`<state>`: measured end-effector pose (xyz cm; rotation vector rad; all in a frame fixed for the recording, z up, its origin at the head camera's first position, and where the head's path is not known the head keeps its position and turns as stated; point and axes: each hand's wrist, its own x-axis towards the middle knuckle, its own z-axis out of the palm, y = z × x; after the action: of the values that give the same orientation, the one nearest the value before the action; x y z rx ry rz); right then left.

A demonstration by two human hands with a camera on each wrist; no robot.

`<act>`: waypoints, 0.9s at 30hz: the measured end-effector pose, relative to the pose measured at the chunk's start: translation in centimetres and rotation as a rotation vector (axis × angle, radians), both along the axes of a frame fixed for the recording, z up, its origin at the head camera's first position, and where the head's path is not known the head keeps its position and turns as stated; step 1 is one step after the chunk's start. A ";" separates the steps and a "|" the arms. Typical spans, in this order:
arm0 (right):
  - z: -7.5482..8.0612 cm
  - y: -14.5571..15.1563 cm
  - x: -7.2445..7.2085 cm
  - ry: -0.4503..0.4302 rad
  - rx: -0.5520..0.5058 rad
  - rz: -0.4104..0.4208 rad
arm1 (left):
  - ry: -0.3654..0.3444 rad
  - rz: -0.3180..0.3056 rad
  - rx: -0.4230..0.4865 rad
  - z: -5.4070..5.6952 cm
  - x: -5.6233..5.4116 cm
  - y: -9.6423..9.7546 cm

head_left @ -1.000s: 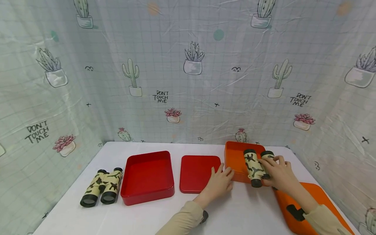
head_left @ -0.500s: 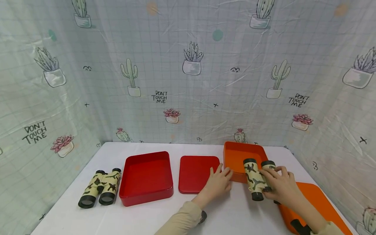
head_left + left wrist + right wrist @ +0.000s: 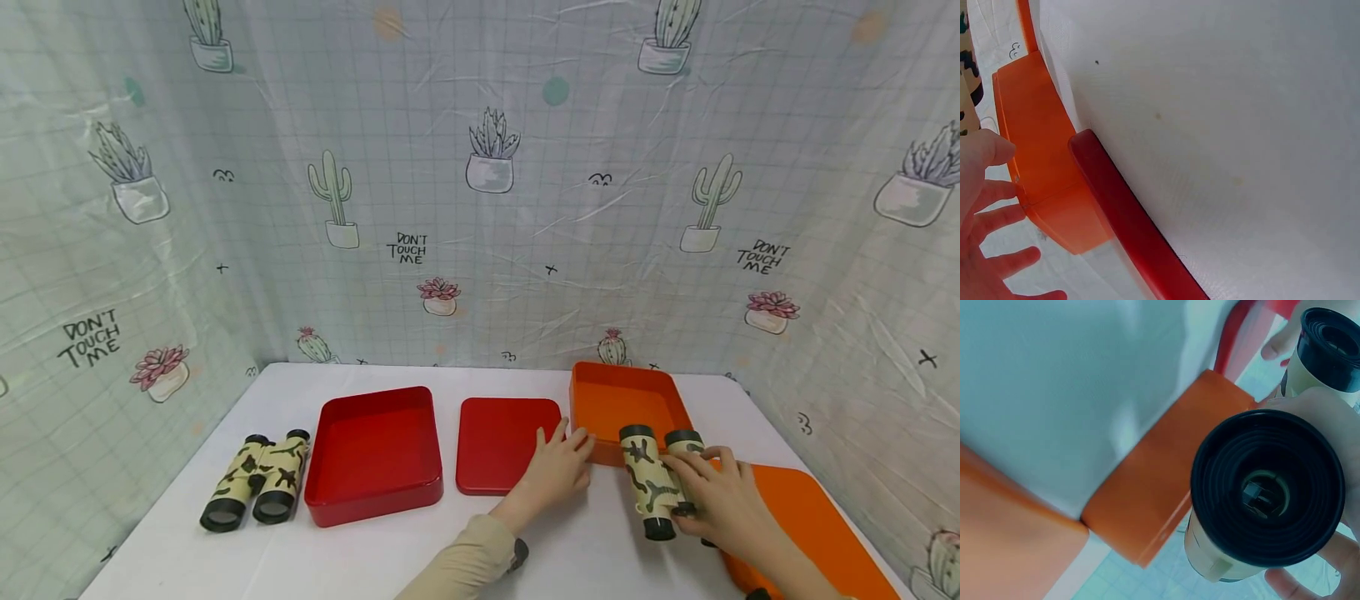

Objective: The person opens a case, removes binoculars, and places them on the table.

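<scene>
My right hand (image 3: 723, 496) grips a pair of camouflage binoculars (image 3: 647, 477), cream with dark green and brown patches and black ends. They are over the near side of the orange box (image 3: 626, 390) and overlap its front wall. In the right wrist view, a black-rimmed end of the binoculars (image 3: 1210, 487) fills the foreground. My left hand (image 3: 551, 471) lies between the red square lid (image 3: 498, 437) and the orange box. Its fingers are spread, with fingertips right at the orange box's edge in the left wrist view.
A red box (image 3: 375, 442) sits on the white table (image 3: 360, 558), left of the red lid. Left of that box lies another pair of camouflage binoculars (image 3: 258, 479). An orange lid (image 3: 817, 525) lies at the right, partly under my right forearm. A cactus-print curtain (image 3: 480, 208) stands behind.
My right hand has drawn the held binoculars toward me, from over the inside of the orange box to its front side. My left hand has stayed at the orange box's corner.
</scene>
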<state>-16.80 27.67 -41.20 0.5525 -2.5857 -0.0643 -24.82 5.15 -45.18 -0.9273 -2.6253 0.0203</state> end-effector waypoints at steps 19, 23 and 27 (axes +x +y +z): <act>-1.9 -0.9 0.4 -0.123 0.006 -0.032 | -0.021 0.007 0.004 -0.2 -0.3 0.0; -2.4 -1.0 0.4 -0.145 0.018 -0.052 | -0.016 0.010 -0.006 -0.3 -0.2 0.0; -2.7 -1.2 0.3 -0.180 0.015 -0.071 | -0.012 0.012 -0.010 -0.3 -0.2 0.1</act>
<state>-16.45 26.47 -43.90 0.4918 -2.7817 -0.0600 -24.99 5.25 -45.47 -0.9175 -2.6444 0.0303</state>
